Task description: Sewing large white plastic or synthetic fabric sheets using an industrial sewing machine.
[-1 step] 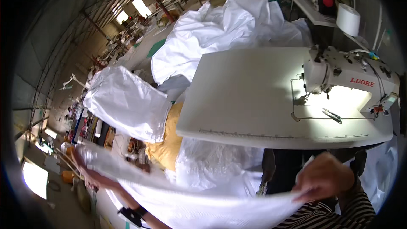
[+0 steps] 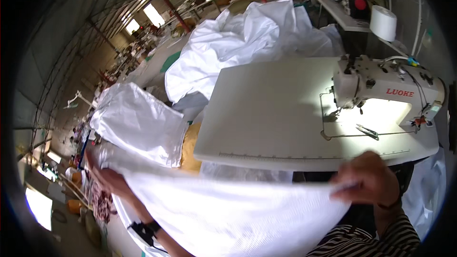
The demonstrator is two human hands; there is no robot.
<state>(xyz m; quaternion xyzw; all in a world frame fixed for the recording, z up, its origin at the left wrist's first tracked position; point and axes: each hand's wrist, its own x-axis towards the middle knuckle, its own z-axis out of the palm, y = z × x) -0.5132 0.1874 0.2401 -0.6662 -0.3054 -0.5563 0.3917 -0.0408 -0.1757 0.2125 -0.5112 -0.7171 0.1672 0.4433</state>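
A white sheet (image 2: 228, 214) stretches before the sewing table (image 2: 266, 109). Near the table's front edge the right hand (image 2: 370, 179) pinches the sheet; left of the table, the left hand's (image 2: 107, 180) grip is unclear. Snips (image 2: 368, 132) lie on top.

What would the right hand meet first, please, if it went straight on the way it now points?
The right hand points leftward, so probably the white sheet it seems to pinch, stretched out ahead; depth against the tabletop is unclear.
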